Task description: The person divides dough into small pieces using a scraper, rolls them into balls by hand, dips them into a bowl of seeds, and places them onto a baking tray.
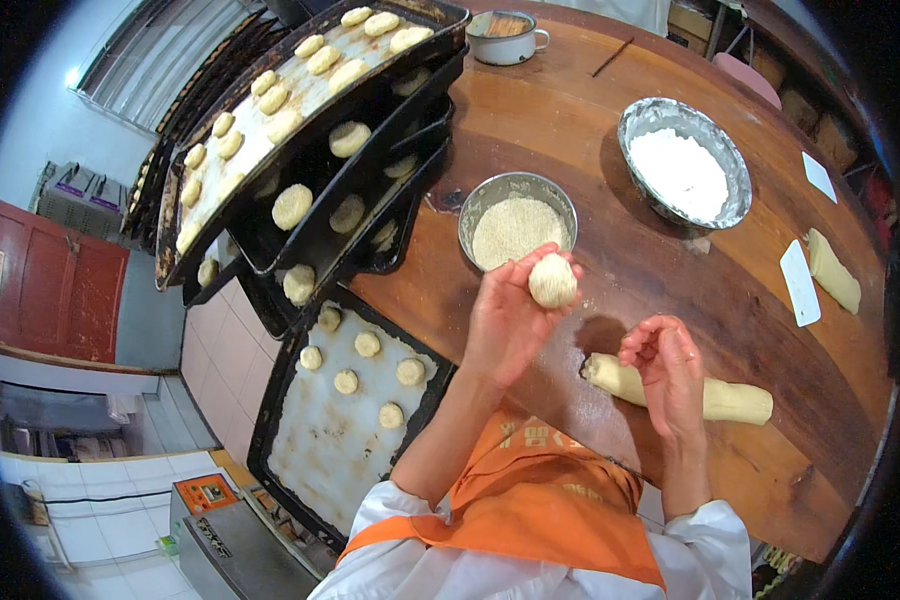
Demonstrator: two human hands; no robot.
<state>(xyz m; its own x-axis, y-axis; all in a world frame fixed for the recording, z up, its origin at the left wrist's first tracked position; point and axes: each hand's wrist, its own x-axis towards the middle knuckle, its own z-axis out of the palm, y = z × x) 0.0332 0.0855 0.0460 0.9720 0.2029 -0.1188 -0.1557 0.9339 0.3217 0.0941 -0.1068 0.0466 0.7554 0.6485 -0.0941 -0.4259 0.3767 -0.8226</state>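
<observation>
"Holding anything, that left hand?"

"Yes, the left hand [502,322] has its fingers closed around a pale dough ball [553,284], up by the near rim of a metal bowl [465,222] of beige grains [518,230]."

"And the right hand [670,375]?"

"Half open, fingers loosely curled, in front of a thick dough roll [738,401] lying on the wooden table [570,120]. Whether it touches the roll, I cannot tell."

"What stands farther off?"

"A larger bowl [736,160] with white powder [678,175] in it, and at the right a white flat card [799,283] just beside another dough piece [832,272]."

"Anything on the left?"

"A dark baking tray [260,455] lined with paper [320,440]; six small dough rounds [346,381] sit on it, grouped in its far half. Above it, a tilted-looking stack of trays [350,185] carries more rounds, and a white enamel mug [503,50] stands near the stack's far end."
</observation>
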